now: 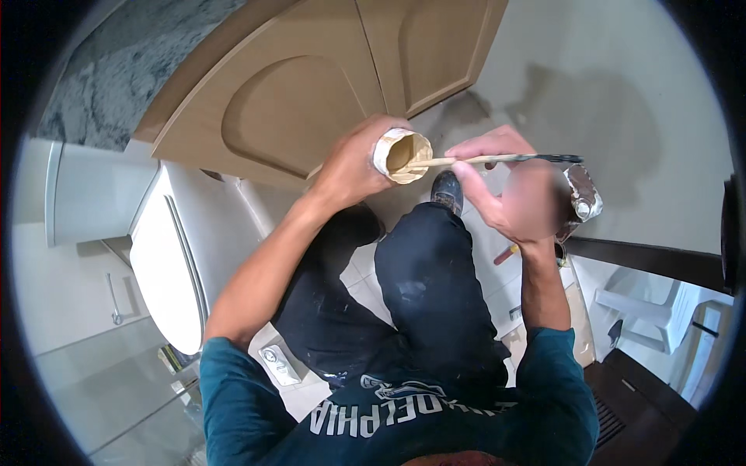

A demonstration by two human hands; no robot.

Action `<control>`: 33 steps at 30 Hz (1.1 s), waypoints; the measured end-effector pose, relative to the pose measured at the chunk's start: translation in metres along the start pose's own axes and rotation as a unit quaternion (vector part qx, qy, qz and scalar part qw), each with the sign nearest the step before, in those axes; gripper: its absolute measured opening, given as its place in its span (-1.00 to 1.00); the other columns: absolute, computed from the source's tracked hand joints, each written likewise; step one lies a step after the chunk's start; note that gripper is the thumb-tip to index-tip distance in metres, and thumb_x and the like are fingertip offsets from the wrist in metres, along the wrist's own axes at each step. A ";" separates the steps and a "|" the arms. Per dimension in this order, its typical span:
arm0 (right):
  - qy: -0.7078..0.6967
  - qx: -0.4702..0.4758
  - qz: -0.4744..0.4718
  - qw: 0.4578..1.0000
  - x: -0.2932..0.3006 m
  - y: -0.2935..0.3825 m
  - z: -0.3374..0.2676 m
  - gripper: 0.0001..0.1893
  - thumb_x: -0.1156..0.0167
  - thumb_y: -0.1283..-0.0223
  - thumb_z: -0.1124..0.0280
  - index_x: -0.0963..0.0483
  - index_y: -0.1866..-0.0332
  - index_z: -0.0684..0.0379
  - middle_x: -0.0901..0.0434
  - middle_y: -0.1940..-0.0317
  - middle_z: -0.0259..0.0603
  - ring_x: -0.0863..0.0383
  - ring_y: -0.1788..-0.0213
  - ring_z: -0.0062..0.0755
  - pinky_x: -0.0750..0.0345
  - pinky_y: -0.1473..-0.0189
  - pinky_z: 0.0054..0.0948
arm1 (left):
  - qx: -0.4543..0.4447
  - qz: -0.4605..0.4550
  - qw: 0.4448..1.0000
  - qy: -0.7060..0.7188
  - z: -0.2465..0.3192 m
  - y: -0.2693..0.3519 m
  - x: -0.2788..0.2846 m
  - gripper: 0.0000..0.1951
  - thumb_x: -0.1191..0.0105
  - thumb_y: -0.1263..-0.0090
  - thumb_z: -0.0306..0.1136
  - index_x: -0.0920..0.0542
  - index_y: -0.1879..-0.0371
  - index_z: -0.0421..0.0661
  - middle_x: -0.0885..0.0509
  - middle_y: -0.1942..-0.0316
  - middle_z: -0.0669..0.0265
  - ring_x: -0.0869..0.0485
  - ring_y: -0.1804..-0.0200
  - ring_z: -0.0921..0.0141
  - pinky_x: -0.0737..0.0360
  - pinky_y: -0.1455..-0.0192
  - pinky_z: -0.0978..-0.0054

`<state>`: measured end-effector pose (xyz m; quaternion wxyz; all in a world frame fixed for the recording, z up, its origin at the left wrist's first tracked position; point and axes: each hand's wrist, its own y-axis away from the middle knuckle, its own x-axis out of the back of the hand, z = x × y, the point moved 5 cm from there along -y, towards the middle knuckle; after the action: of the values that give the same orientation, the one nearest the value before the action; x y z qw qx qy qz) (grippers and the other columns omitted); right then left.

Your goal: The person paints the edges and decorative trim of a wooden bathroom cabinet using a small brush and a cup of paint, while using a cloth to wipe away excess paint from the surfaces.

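Observation:
A round white-rimmed container (403, 156), its inner wall smeared cream, is gripped by my left hand (358, 157) around its side. Between the thumb and fingers of my right hand (504, 186) lies a slim stick-like tool (495, 158), perhaps a brush. Its pale end reaches over the container's mouth, and its dark end points right. Just beyond the right hand shows a brown, white-spattered object (583, 195); whether that hand also holds it, I cannot tell. Blurring covers part of the right hand.
Wooden cabinet doors (303, 110) stand ahead under a grey stone countertop (145, 64). A white toilet (166, 274) is at the left. A red-handled tool (506, 254) lies on the tiled floor near my leg. A dark door edge (647, 256) and white plastic stool (658, 309) are at the right.

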<state>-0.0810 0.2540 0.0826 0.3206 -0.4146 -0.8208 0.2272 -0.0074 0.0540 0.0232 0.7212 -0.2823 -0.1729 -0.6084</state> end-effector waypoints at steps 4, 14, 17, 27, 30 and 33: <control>0.061 0.021 -0.036 0.997 -0.013 0.003 -0.010 -0.83 -0.43 0.02 0.58 -0.63 0.29 0.22 -0.72 0.33 -0.25 -0.61 0.35 -0.29 -0.50 0.34 -0.35 | -0.036 -0.001 0.999 -0.030 0.005 0.003 0.003 -0.41 -0.49 0.06 -0.48 -0.60 -0.06 -0.09 -0.68 -0.01 0.20 -0.65 -0.10 0.17 -0.57 -0.16 0.29; 0.113 0.015 -0.058 0.992 -0.023 0.004 -0.014 -0.85 -0.40 0.00 0.57 -0.63 0.29 0.23 -0.72 0.33 -0.24 -0.64 0.30 -0.24 -0.55 0.27 -0.33 | -0.038 0.000 0.999 -0.016 0.007 0.008 0.004 -0.46 -0.48 0.01 -0.37 -0.57 -0.01 -0.02 -0.67 0.03 0.24 -0.66 -0.04 0.11 -0.60 -0.04 0.21; 0.114 0.017 -0.038 0.993 -0.022 0.002 -0.014 -0.85 -0.40 0.01 0.58 -0.63 0.29 0.24 -0.72 0.34 -0.23 -0.64 0.30 -0.23 -0.55 0.26 -0.34 | -0.030 -0.002 0.999 -0.033 0.006 0.009 0.006 -0.46 -0.49 0.02 -0.36 -0.56 0.00 -0.02 -0.66 0.02 0.23 -0.66 -0.04 0.10 -0.61 -0.03 0.19; 0.115 0.025 -0.051 0.992 -0.025 0.003 -0.012 -0.86 -0.39 0.05 0.61 -0.63 0.34 0.26 -0.72 0.34 -0.21 -0.64 0.30 -0.20 -0.56 0.24 -0.32 | -0.036 -0.003 0.998 -0.045 0.001 0.009 0.004 -0.45 -0.47 0.03 -0.37 -0.55 0.00 -0.02 -0.65 0.02 0.24 -0.65 -0.04 0.08 -0.61 -0.02 0.15; 0.126 0.042 -0.064 0.989 -0.025 0.003 -0.011 -0.86 -0.39 0.06 0.62 -0.63 0.34 0.26 -0.72 0.32 -0.19 -0.64 0.29 -0.20 -0.56 0.24 -0.30 | -0.022 -0.015 0.998 -0.054 -0.001 0.009 0.003 -0.44 -0.47 0.02 -0.40 -0.55 -0.04 -0.04 -0.66 0.01 0.20 -0.65 -0.07 0.08 -0.60 -0.08 0.19; 0.117 0.025 -0.040 0.992 -0.021 0.003 -0.009 -0.88 -0.38 0.05 0.61 -0.64 0.36 0.25 -0.71 0.31 -0.20 -0.63 0.28 -0.24 -0.54 0.27 -0.36 | -0.019 -0.015 0.998 -0.055 -0.001 0.008 0.003 -0.44 -0.46 0.02 -0.40 -0.56 -0.04 -0.04 -0.65 0.01 0.19 -0.64 -0.08 0.08 -0.59 -0.09 0.20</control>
<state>-0.0638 0.2387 0.0796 0.4339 -0.3974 -0.7872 0.1847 0.0010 0.0525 0.0228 0.6961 -0.3266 -0.2047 -0.6057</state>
